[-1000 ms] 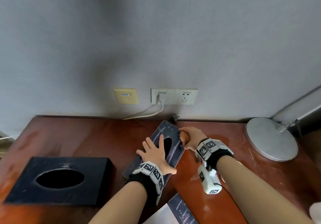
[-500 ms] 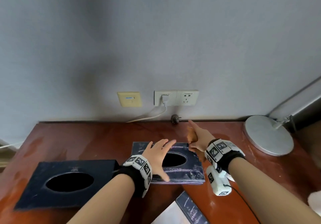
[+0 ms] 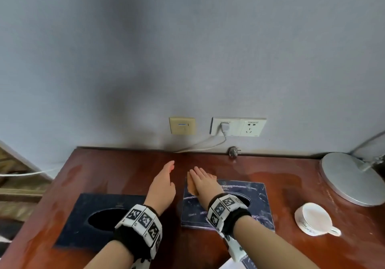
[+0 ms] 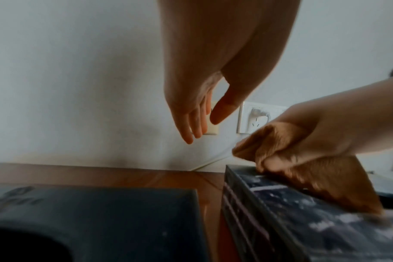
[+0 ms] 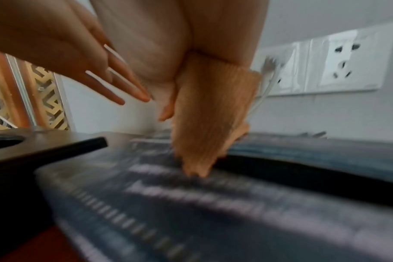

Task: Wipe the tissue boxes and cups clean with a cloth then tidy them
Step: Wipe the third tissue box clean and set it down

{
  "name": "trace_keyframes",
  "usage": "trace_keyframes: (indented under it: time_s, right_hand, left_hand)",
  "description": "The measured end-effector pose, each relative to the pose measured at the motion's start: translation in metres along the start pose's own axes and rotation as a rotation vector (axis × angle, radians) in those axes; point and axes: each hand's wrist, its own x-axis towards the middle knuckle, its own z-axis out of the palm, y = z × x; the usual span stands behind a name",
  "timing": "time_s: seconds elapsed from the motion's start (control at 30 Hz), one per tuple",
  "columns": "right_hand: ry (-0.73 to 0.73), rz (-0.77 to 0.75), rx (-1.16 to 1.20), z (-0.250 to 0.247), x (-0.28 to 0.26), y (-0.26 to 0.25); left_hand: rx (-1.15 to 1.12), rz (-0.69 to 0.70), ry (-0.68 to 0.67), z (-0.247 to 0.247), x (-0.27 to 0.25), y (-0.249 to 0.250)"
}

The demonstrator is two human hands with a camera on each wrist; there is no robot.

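A marbled dark tissue box lies flat in the middle of the wooden table. My right hand lies with straight fingers on an orange cloth at the box's far left corner. In the right wrist view the thumb pinches the cloth against the palm. My left hand hovers with straight fingers between this box and a plain dark tissue box on the left, touching neither. A white cup sits to the right of the marbled box.
A round silver lamp base stands at the far right. Wall sockets with a white cable and a loose plug are along the back edge. Another marbled piece shows at the bottom edge.
My left hand has lifted off the marbled box and moved to its left side. My right hand has carried the cloth from the box's far right corner to its far left corner.
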Motion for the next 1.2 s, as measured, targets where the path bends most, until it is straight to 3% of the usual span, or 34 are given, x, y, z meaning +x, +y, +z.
trace_keyframes:
  time_s: [0.13, 0.3, 0.37, 0.43, 0.53, 0.83, 0.97, 1.07, 1.2]
  right_hand:
    - [-0.086, 0.04, 0.016, 0.024, -0.003, -0.011]
    - [-0.066, 0.017, 0.181, -0.019, -0.015, 0.024]
    - [-0.105, 0.057, 0.188, -0.034, -0.027, 0.056]
    - [-0.192, 0.127, 0.052, -0.037, -0.043, 0.088]
    - [-0.314, 0.206, -0.146, -0.023, -0.064, 0.121]
    - [-0.304, 0.186, -0.182, -0.009, -0.071, 0.134]
    - [-0.305, 0.185, -0.16, -0.01, -0.071, 0.133]
    - [-0.296, 0.18, -0.146, -0.01, -0.071, 0.133]
    - [-0.287, 0.172, -0.12, -0.007, -0.072, 0.136]
  left_hand:
    - [0.033, 0.017, -0.084, 0.011, -0.006, 0.0]
    - [0.138, 0.162, -0.186, 0.032, -0.013, 0.023]
    - [0.314, 0.266, -0.207, 0.045, -0.007, 0.025]
    - [0.579, 0.334, -0.247, 0.058, 0.0, 0.02]
    - [0.791, 0.333, -0.329, 0.068, 0.007, 0.011]
    - [0.816, 0.307, -0.349, 0.075, -0.026, -0.003]
    - [0.692, 0.463, -0.345, 0.081, -0.05, 0.001]
    - [0.685, 0.494, -0.474, 0.067, -0.048, 0.011]
    - [0.717, 0.375, -0.285, 0.045, -0.011, 0.018]
